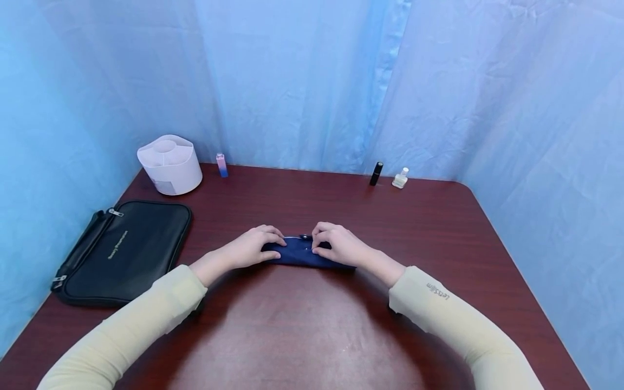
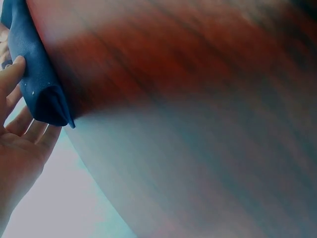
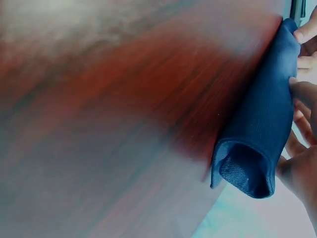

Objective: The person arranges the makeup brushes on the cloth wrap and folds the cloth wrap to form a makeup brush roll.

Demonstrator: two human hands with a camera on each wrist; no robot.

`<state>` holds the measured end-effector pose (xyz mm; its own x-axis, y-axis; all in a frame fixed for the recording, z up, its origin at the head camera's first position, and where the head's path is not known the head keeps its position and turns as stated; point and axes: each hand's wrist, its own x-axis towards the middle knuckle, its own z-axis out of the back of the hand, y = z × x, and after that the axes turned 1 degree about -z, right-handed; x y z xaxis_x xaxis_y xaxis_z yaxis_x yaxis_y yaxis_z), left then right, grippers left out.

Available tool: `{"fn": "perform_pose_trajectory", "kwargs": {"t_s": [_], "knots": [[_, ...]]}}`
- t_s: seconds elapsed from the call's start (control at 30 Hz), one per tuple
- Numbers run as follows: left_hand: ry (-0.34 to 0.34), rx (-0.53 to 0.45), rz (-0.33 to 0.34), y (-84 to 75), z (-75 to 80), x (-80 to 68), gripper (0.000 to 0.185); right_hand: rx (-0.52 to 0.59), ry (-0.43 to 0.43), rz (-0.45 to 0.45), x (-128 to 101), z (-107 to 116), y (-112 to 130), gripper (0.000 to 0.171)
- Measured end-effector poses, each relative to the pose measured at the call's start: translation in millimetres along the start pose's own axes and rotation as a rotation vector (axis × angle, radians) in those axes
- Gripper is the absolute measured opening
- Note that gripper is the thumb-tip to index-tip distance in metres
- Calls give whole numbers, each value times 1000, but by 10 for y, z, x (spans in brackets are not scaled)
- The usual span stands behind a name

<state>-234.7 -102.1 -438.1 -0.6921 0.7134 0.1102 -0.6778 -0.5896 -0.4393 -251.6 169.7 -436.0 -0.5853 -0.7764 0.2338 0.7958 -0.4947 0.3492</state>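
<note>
The folded navy cloth (image 1: 297, 253) lies mid-table (image 1: 439, 227), in front of you. Your left hand (image 1: 253, 246) pinches its left end and your right hand (image 1: 338, 245) pinches its right end, fingers curled over it. Left of the cloth lies a black pouch (image 1: 124, 249); beyond the pouch stands a white organiser (image 1: 170, 164).

A staged recording booth, not a lived-in room: pale blue curtains (image 1: 302, 81) close in three sides of a reddish wood-grain bench (image 1: 302, 336), with only a few small props lined along its far edge.
</note>
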Motion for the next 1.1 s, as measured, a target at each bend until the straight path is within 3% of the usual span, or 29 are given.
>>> {"fn": "perform_pose_trajectory", "kwargs": {"t_s": [0.3,0.5,0.77,0.9,1.0,1.1], "knots": [[-41,-28,-8,45,2,15,25,-61,-138,-63,97,-37,20,6],[-40,-31,2,45,13,13,25,-51,-167,-86,131,-87,22,11],[-19,-27,0,36,4,9,25,-25,-145,5,128,-106,-5,11],[-23,-31,-1,32,2,6,25,-35,-203,63,134,-119,-5,6],[-27,-36,8,31,10,6,25,-24,-258,58,142,-131,-15,5],[-27,-38,16,32,16,8,25,17,-251,-6,146,-131,-24,5]]}}
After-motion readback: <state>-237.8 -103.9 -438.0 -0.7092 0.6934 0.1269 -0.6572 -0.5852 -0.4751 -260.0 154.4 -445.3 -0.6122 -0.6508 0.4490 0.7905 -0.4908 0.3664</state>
